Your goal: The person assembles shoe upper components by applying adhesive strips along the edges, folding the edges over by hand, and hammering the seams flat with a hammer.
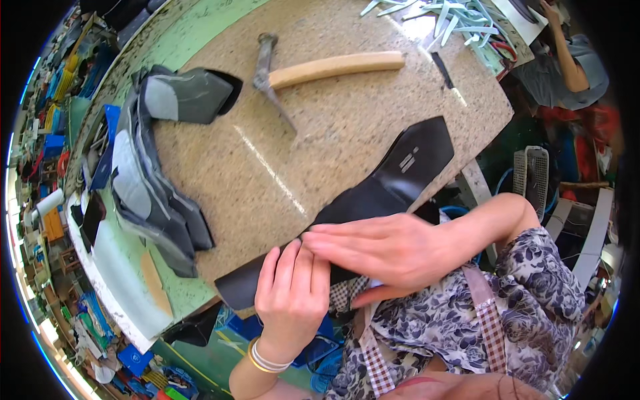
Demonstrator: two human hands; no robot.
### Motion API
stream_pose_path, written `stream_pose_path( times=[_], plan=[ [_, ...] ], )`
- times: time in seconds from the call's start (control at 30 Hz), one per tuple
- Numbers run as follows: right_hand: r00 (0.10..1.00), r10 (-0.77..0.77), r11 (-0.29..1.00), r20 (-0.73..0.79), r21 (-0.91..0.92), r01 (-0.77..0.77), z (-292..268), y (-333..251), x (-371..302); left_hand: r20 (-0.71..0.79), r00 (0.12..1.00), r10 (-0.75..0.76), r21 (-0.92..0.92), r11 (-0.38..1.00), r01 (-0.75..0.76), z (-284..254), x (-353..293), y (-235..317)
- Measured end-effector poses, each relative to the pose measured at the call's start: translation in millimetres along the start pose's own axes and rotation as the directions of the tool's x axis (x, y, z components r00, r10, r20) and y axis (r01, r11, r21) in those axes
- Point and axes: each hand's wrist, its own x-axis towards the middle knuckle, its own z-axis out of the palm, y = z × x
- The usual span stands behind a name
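Note:
A long black leather boot upper (419,159), pale markings near its wide far end, lies along the near right edge of the stone slab. My left hand (291,293), with bracelets at the wrist, grips its near edge; the fingers are together on top and the thumb is hidden. Stretched almost flat, my right hand (390,250) presses on the upper's middle, its fingertips touching the left fingers and its thumb apart below. The hands cover part of the upper.
A hammer (333,70) with a wooden handle lies on the stone slab (220,167). Stacked dark uppers with grey lining (143,160) sit at left. Pale strips (447,20) and a small black strip (441,70) lie at the far right. Another person's arm (567,60) shows beyond.

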Motion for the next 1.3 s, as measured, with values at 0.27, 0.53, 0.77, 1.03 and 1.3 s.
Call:
stream_pose_path(
  times=[0.27, 0.53, 0.77, 1.03, 1.3],
  plan=[
    [0.916, 0.396, 0.915, 0.062, 0.06, -0.4, 22.3, 7.7, 21.7, 0.246, 0.669, -0.702, -0.942, -0.009, 0.337, 12.1, -56.3, -49.2],
    [0.981, 0.189, 0.974, 0.053, 0.121, -0.194, 24.4, 17.5, 14.3, 0.042, 0.773, -0.633, -0.857, 0.374, 0.353, 34.9, -38.5, -58.0],
    [0.969, 0.045, 0.967, 0.243, -0.256, 0.019, 24.9, 8.5, 7.4, -0.161, 0.98, 0.114, -0.24, 0.959, -0.151, 28.9, -42.1, -96.1],
    [0.963, -0.045, 0.859, 0.267, -0.481, 0.173, 36.9, 4.5, 6.2, -0.102, 0.99, 0.099, -0.174, 0.978, -0.116, -8.7, -57.7, -53.7],
    [0.982, -0.035, 0.995, 0.186, -0.086, 0.052, -22.0, 40.6, -18.6, -0.159, 0.965, -0.208, -0.443, 0.888, 0.119, 32.5, -40.1, -2.5]
  ],
)
